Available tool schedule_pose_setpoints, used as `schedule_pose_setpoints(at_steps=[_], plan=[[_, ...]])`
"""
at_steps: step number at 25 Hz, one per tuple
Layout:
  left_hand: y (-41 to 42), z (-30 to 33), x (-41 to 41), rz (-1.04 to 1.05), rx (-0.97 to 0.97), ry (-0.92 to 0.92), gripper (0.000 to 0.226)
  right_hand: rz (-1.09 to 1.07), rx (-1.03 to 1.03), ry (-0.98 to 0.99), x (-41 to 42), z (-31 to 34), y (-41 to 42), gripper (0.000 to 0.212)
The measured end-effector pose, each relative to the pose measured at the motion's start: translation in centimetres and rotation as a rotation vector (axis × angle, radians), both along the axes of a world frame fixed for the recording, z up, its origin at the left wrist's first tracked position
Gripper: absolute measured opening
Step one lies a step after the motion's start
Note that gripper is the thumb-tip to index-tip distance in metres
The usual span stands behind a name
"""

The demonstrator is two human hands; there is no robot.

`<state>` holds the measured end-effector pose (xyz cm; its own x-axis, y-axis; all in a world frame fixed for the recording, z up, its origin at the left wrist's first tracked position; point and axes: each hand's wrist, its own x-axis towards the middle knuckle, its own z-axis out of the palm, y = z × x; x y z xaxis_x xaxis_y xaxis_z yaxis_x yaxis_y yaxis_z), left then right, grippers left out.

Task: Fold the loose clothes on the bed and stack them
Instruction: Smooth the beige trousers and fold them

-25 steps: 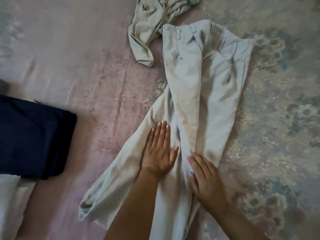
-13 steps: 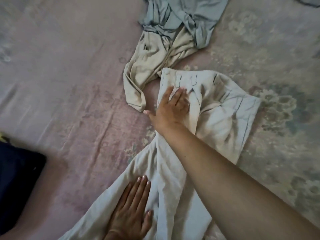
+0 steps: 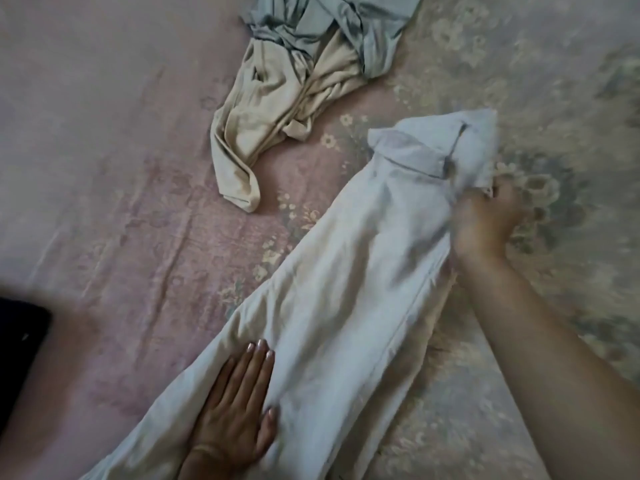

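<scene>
Your left hand [image 3: 232,415] presses flat on the trousers [image 3: 332,292]; your right hand [image 3: 485,221], blurred, grips their waistband. A dark item [image 3: 20,337] is cut off at the bed's [image 3: 104,150] left edge.

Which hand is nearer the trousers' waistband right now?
Right. The right hand grips the trousers at the waistband; the left hand presses flat on the leg, far below.

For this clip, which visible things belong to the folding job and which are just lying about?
Job: pale trousers, right hand gripping their waistband, left hand pressing a leg flat, crumpled beige garment, grey-blue garment.
Lying about: floral bedspread, dark item at left edge.
</scene>
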<state>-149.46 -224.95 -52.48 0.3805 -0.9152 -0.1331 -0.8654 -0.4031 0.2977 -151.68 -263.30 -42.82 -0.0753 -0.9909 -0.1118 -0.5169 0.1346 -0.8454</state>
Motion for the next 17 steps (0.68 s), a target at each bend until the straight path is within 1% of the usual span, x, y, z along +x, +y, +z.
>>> schedule_pose_setpoints(at_steps=[2,4,5,6,7,8,9,10,11,12,15,16,17], plan=[[0.0,-0.3,0.0,-0.004,0.014,-0.011,0.067,-0.078,0.212,0.048,-4.0,-1.8,-1.2,0.023],[0.2,-0.6,-0.1,0.007,0.015,-0.016,0.065,-0.024,0.442,0.069,-6.1,-3.6,-2.6,0.030],[0.3,-0.6,-0.2,0.014,0.014,-0.011,0.065,0.009,0.499,0.048,-6.3,-4.1,-3.3,0.033],[0.3,-0.5,-0.2,0.018,0.007,-0.016,0.064,0.025,0.502,0.023,-6.1,-4.2,-3.8,0.036],[0.2,-0.5,-0.2,0.016,-0.007,-0.031,0.064,0.021,0.443,0.025,-5.7,-4.1,-4.4,0.040],[0.1,-0.5,-0.2,0.009,-0.019,-0.050,0.064,0.005,0.336,0.058,-5.3,-3.9,-4.8,0.041],[-0.1,-0.4,-0.2,0.000,-0.032,-0.061,0.064,-0.014,0.222,0.118,-5.2,-3.6,-5.1,0.036],[-0.2,-0.4,0.0,-0.005,-0.046,-0.065,0.064,-0.014,0.147,0.155,-5.3,-3.5,-5.4,0.025],[-0.1,-0.4,0.0,-0.001,-0.055,-0.070,0.065,0.024,0.151,0.191,-5.4,-3.5,-5.4,0.015],[0.0,-0.5,-0.2,0.008,-0.055,-0.070,0.065,0.070,0.234,0.174,-5.6,-3.6,-5.3,0.013],[-0.3,0.0,-0.6,0.010,-0.063,-0.088,0.064,0.134,0.635,-0.041,-5.3,-3.2,-4.8,0.014],[-0.4,0.3,-0.4,-0.005,-0.052,-0.101,0.064,0.174,0.703,-0.053,-5.3,-3.0,-4.8,0.017],[-0.4,0.6,-0.1,-0.010,-0.044,-0.118,0.065,0.195,0.726,-0.039,-5.4,-2.8,-4.9,0.020]])
